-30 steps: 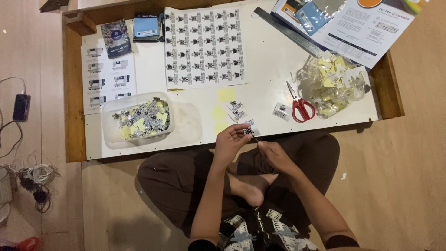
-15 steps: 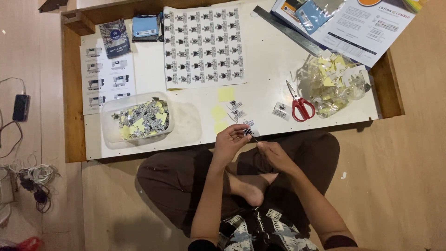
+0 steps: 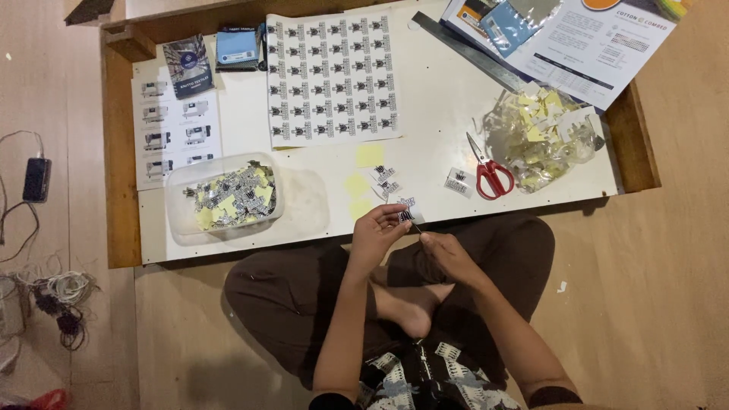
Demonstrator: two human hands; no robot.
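Note:
I sit cross-legged on the floor at the front edge of a low white table [image 3: 319, 228]. My left hand [image 3: 377, 231] pinches a small cut sticker [image 3: 407, 216] with a dark print. My right hand [image 3: 446, 253] meets it from the right, fingertips at the sticker's lower edge, holding something thin that is too small to make out. Both hands hover over my lap, just below the table edge. A few more cut stickers [image 3: 383, 179] and yellow backing squares [image 3: 370, 156] lie on the table just above my hands.
A clear plastic tub [image 3: 224, 199] of cut pieces stands at the left front. Red-handled scissors [image 3: 488, 168] lie to the right, beside a clear bag of scraps [image 3: 541, 137]. A printed sticker sheet [image 3: 332, 76], a metal ruler [image 3: 471, 52] and papers lie farther back. Cables [image 3: 53, 292] lie on the floor left.

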